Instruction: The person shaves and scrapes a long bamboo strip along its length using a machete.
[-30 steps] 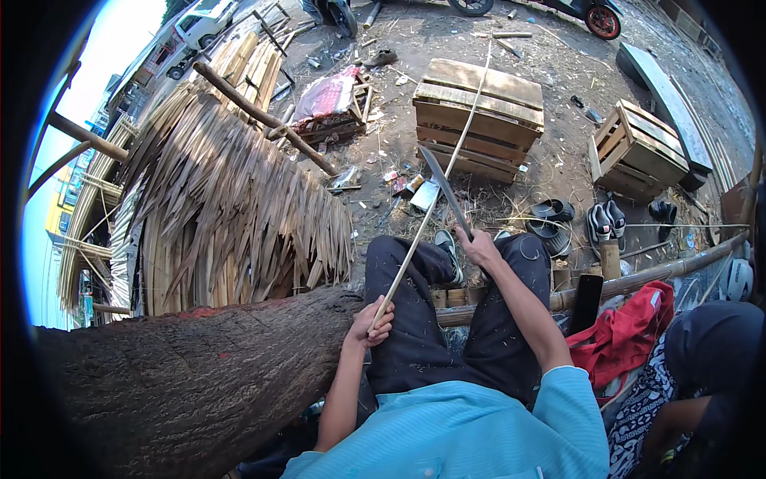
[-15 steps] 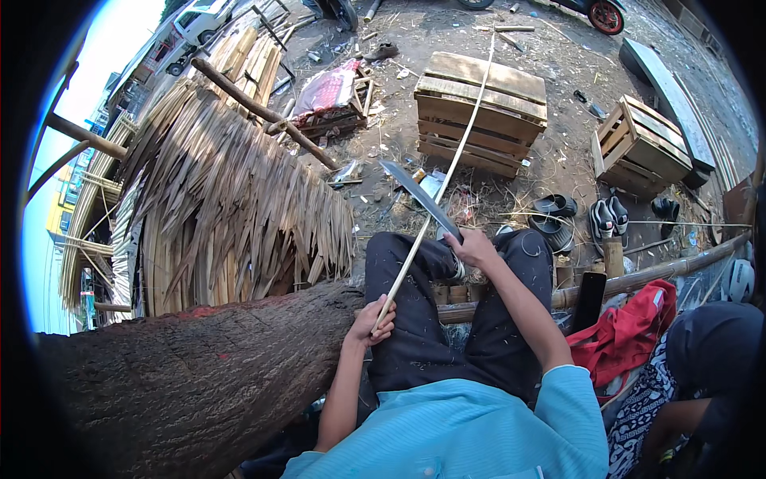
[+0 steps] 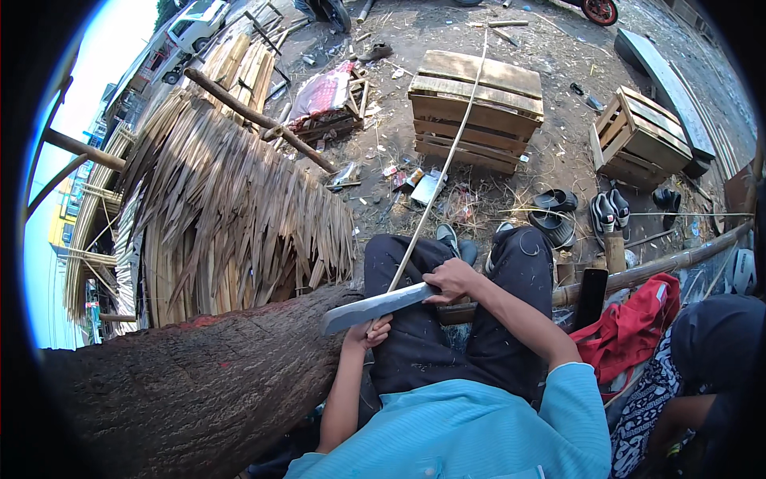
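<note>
Because the right hand (image 3: 452,280) grips a knife (image 3: 375,308) pointing to nine o'clock, slipping could cut the left hand (image 3: 365,334) gripping a strip (image 3: 432,199).

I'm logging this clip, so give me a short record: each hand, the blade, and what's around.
Left hand: grips the near end of the stick
Right hand: holds the knife
Blade: crosses above the left hand in view; contact unclear
Left side: tree trunk, dried leaves
Right side: red cloth
Ahead: wooden crate
</note>
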Available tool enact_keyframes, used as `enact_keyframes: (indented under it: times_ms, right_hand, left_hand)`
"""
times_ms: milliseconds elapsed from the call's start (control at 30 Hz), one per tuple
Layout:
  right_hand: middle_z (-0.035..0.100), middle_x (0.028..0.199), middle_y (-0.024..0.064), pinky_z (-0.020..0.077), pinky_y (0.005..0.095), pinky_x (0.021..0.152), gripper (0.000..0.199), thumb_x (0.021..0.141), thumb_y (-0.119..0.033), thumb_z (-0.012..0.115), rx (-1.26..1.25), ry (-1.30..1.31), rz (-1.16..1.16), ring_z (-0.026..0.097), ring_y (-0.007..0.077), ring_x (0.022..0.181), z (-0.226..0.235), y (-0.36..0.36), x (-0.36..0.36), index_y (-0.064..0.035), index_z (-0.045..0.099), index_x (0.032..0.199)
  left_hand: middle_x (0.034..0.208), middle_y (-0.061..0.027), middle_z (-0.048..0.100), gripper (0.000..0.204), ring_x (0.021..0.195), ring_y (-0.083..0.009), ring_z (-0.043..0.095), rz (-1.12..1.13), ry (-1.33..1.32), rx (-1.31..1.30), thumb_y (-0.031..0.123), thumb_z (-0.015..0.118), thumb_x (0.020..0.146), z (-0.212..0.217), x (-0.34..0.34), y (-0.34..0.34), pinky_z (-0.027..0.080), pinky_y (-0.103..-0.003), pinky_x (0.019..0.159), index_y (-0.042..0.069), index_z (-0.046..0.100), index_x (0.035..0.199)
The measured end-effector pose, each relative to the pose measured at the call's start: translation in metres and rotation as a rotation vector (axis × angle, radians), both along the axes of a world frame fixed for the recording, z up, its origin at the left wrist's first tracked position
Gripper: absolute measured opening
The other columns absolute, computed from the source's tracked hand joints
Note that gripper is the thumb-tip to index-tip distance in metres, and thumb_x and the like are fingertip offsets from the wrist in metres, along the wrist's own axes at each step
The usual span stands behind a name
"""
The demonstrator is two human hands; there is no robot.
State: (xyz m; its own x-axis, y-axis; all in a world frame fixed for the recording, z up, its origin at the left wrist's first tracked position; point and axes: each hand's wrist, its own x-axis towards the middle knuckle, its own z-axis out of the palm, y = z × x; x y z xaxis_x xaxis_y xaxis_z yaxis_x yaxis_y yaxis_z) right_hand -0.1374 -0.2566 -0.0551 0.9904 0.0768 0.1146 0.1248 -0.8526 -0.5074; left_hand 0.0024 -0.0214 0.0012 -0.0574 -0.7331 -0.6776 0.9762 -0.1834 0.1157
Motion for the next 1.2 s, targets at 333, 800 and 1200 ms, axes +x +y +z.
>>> enact_keyframes:
  times_ms: [333, 800, 1200]
  right_hand:
    - [0.062, 0.073, 0.0238, 0.0473, 0.0403, 0.069, 0.063, 0.084, -0.058, 0.044, 0.7, 0.273, -1.166, 0.063, 0.0362, 0.077, -0.023, -0.099, 0.002, 0.0012, 0.066, 0.082]
    - [0.06, 0.066, 0.018, 0.0478, 0.0451, 0.059, 0.053, 0.075, -0.061, 0.054, -0.011, 0.097, -0.179, 0.061, 0.0368, 0.067, -0.005, -0.038, 0.002, -0.0089, 0.059, 0.083]
    - [0.062, 0.089, 0.0276, 0.045, 0.0458, 0.083, 0.066, 0.082, -0.06, 0.045, 0.604, 0.293, -1.034, 0.06, 0.0398, 0.092, 0.009, -0.088, 0.027, 0.0028, 0.066, 0.087]
  left_hand:
    - [0.046, 0.0002, 0.032, 0.037, 0.028, -0.0084, 0.031, -0.197, -0.147, -0.126, 0.039, 0.031, 0.097, 0.009, 0.0, -0.015, 0.025, -0.021, 0.026, 0.005, 0.042, 0.089]
    - [0.046, 0.0005, 0.031, 0.037, 0.027, -0.0089, 0.03, -0.129, -0.025, -0.121, 0.039, 0.027, 0.098, 0.004, 0.002, -0.004, 0.024, -0.02, 0.025, 0.006, 0.04, 0.088]
    - [0.046, 0.0001, 0.032, 0.035, 0.027, -0.009, 0.031, -0.169, -0.034, -0.161, 0.038, 0.028, 0.098, 0.001, 0.004, -0.008, 0.025, -0.02, 0.025, 0.007, 0.041, 0.088]
